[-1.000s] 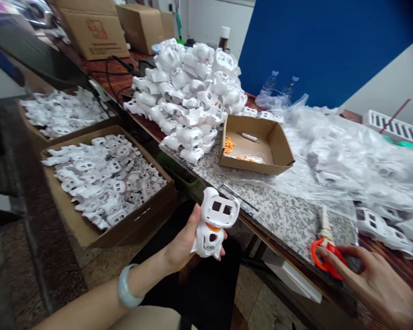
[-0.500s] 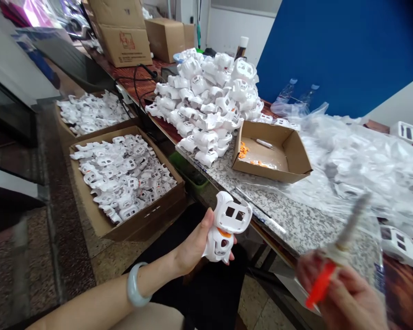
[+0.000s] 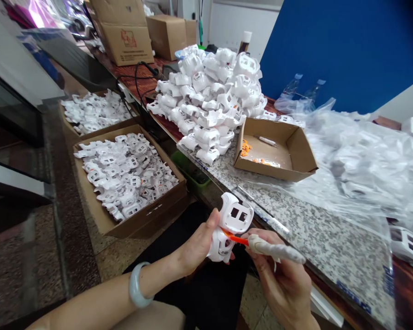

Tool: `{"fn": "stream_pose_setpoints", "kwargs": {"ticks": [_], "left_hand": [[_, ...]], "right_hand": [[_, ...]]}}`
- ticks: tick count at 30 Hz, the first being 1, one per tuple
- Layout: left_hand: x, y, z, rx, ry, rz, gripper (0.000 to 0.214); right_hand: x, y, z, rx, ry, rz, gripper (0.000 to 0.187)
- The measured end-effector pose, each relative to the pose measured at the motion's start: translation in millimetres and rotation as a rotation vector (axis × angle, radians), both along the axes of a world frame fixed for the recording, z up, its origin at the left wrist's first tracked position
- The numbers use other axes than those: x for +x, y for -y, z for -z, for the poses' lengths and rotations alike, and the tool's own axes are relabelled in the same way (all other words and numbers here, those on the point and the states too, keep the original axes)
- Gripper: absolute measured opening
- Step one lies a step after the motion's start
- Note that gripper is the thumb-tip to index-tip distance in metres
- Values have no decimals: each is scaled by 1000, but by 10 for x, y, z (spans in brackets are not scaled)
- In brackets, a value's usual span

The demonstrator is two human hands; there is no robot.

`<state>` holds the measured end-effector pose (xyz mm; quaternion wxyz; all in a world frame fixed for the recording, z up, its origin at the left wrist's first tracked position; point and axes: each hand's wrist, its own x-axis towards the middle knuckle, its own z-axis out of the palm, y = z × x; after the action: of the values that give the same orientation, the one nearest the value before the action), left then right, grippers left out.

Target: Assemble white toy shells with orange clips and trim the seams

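Above my lap, my left hand (image 3: 198, 247) grips a white plastic toy-like shell (image 3: 234, 213) with two square holes in its upper part. An orange piece shows at the shell's narrow middle, partly covered. My right hand (image 3: 282, 277) is closed around a tool (image 3: 275, 250) with a white wrapped handle and a flat orange-red tip. That tip meets the shell at its middle, beside the orange piece. Whether it presses in or only touches, I cannot tell. A pale bangle (image 3: 137, 285) circles my left wrist.
A heap of white shells (image 3: 206, 101) stands on the speckled tabletop (image 3: 316, 224). Near it, a shallow cardboard tray (image 3: 278, 172) holds small orange pieces and a white stick. A large carton (image 3: 160, 208) full of shells sits at left. Plastic-bagged parts (image 3: 361, 156) cover the right side.
My right hand has moved left from above the table's edge and turned the tool, so its orange-red tip now meets the shell. My left hand still holds the shell in nearly the same place.
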<state>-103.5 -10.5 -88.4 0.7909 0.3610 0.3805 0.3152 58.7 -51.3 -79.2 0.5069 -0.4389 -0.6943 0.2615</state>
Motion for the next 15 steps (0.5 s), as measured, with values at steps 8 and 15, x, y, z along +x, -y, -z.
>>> {"fn": "stream_pose_setpoints", "kwargs": {"ticks": [8, 15], "left_hand": [[6, 19, 54, 0, -72, 0, 78], [9, 52, 67, 25, -247, 22, 85]], "right_hand": [[-62, -26, -30, -4, 74, -55, 33], [-182, 18, 226, 6, 35, 71, 27]]}}
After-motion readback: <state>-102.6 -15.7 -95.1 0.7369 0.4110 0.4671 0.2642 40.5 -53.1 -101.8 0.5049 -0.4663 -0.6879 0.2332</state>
